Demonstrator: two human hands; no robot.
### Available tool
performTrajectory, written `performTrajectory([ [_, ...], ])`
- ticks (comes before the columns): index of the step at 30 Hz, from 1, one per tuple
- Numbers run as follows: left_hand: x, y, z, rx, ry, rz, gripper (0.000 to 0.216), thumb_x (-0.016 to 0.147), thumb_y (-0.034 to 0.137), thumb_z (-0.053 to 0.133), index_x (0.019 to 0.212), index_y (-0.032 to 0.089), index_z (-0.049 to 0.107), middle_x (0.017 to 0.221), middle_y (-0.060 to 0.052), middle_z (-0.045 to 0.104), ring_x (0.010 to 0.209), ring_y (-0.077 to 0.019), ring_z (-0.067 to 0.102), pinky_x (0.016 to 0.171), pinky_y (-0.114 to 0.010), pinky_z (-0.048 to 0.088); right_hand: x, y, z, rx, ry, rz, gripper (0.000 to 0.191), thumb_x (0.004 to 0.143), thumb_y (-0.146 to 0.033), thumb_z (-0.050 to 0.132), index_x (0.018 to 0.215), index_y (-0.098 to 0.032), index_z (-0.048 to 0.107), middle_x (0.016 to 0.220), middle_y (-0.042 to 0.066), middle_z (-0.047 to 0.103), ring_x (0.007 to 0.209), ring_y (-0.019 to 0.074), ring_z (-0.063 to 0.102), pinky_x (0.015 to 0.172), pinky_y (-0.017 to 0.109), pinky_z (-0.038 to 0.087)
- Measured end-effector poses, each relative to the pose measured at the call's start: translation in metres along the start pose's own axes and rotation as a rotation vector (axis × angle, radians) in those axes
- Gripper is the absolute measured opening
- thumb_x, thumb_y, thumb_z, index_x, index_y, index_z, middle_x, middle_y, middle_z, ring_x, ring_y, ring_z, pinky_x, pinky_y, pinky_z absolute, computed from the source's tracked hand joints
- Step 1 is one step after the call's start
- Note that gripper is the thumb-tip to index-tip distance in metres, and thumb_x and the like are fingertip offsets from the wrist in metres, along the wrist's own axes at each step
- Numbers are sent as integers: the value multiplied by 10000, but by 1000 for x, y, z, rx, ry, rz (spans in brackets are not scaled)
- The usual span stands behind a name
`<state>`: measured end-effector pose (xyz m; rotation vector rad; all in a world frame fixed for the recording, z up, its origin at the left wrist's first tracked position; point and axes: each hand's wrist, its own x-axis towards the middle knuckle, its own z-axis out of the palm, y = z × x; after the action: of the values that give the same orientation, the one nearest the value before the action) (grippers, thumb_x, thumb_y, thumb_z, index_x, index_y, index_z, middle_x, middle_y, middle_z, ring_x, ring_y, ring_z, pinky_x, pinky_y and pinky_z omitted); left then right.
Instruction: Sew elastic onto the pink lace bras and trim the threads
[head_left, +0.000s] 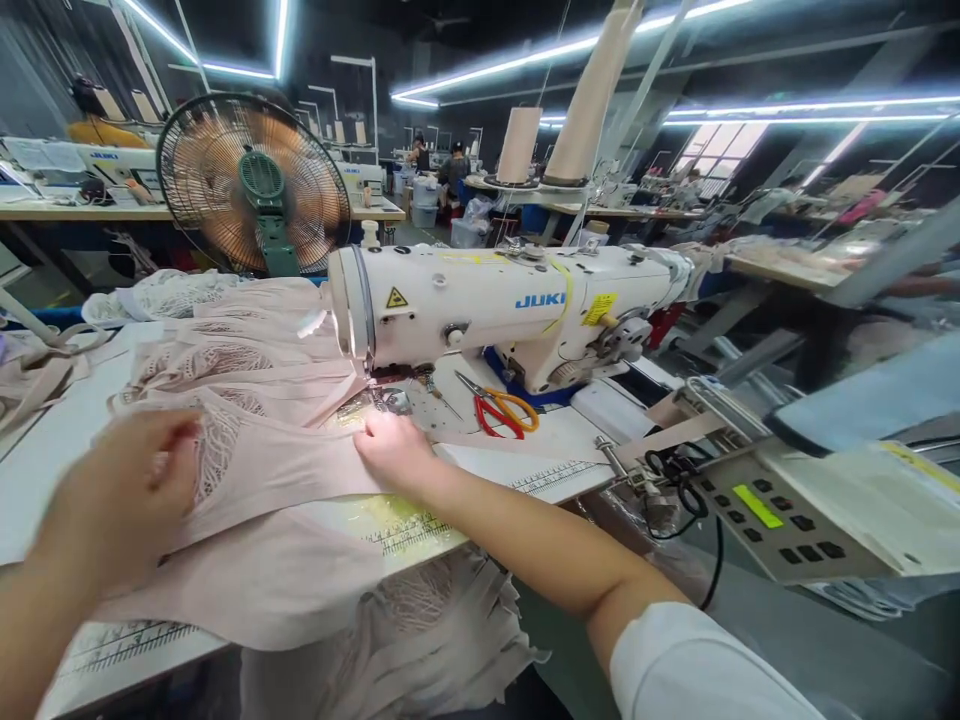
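A pale pink piece of fabric with a lace panel (pixel 289 465) lies across the sewing machine's bed. My right hand (pixel 394 450) is closed on its edge, just in front of the needle area. At the left, my left hand (pixel 120 500) is smeared by motion beside the lace end; its fingers look curled, but whether they grip the fabric I cannot tell. The white JUKI sewing machine (pixel 465 300) stands behind my right hand, and its presser foot is partly hidden. A second pale pink piece (pixel 262 580) lies nearer the table's front edge.
Scissors with red and orange handles (pixel 506 412) lie right of the needle. More pink lace pieces (pixel 217 350) are heaped at left. A pink strip runs right to a metal guide (pixel 615 458) beside a control box (pixel 780 510). A large fan (pixel 255 185) and thread cones (pixel 517 145) stand behind.
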<state>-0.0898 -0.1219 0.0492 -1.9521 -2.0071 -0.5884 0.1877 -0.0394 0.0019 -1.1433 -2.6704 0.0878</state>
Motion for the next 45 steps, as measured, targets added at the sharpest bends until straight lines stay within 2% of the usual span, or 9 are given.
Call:
performTrajectory([
  [3, -2, 84, 26, -204, -214, 435, 391, 947, 262, 282, 1175, 165, 584, 1160, -107, 688, 1019, -224, 655, 871, -348, 540, -12, -1, -4, -29, -6, -14, 171, 884, -118, 509, 900, -155, 675, 954, 113, 657, 893, 228, 574, 723, 324, 472],
  [5, 1, 118, 48, -228, -277, 543, 387, 952, 266, 312, 1196, 173, 597, 1246, -102, 671, 1105, -210, 641, 937, -322, 523, -23, 0, -8, -36, -10, -37, 187, 922, -168, 494, 1000, -155, 663, 1019, 113, 666, 939, 229, 585, 761, 325, 491],
  [7, 6, 131, 66, -212, -301, 567, 368, 946, 286, 378, 1198, 150, 609, 1270, -129, 660, 1145, -234, 628, 972, -349, 513, -38, 3, -11, -35, -20, -77, 223, 950, -213, 476, 1079, -146, 645, 1106, 113, 663, 1019, 227, 586, 826, 324, 507],
  [10, 12, 129, 79, -167, -318, 581, 372, 932, 306, 453, 1191, 96, 619, 1273, -189, 647, 1163, -300, 611, 982, -432, 504, -65, 12, -10, 29, 4, -164, 269, 952, -239, 469, 1130, -113, 626, 1197, 134, 642, 1109, 239, 573, 923, 350, 507],
  [17, 19, 135, 77, -75, -342, 599, 395, 938, 314, 470, 1186, 46, 622, 1287, -218, 617, 1137, -362, 589, 945, -501, 500, -110, 24, 2, 183, 178, -190, 307, 942, -222, 468, 1181, -91, 609, 1277, 164, 628, 1187, 271, 562, 1016, 406, 481],
  [27, 39, 136, 80, -31, -371, 587, 360, 933, 327, 490, 1156, 86, 638, 1258, -180, 640, 1077, -328, 628, 866, -457, 541, -97, 20, -8, 204, 38, -144, 251, 911, -207, 501, 1095, -90, 625, 1275, 177, 614, 1179, 288, 566, 1042, 440, 464],
  [38, 53, 121, 91, -58, -339, 659, 379, 931, 338, 497, 1196, 109, 642, 1289, -173, 638, 1150, -319, 609, 955, -447, 521, -87, 14, -4, 154, 38, -116, 286, 922, -266, 529, 1144, -103, 606, 1368, 176, 570, 1276, 303, 516, 1076, 452, 423],
  [42, 53, 121, 86, -61, -302, 705, 306, 942, 260, 453, 1077, 138, 698, 1206, -137, 688, 1152, -305, 601, 968, -449, 508, -77, 10, -4, 137, 61, -108, 323, 908, -295, 581, 1154, -87, 607, 1367, 197, 567, 1278, 312, 517, 1075, 473, 421],
  [45, 36, 126, 78, -43, -278, 732, 362, 949, 178, 367, 909, 156, 727, 1119, -130, 718, 1010, -295, 640, 861, -462, 533, -72, 7, -4, 125, 68, -107, 321, 880, -290, 628, 1109, -64, 628, 1322, 207, 589, 1246, 320, 539, 1063, 473, 430],
])
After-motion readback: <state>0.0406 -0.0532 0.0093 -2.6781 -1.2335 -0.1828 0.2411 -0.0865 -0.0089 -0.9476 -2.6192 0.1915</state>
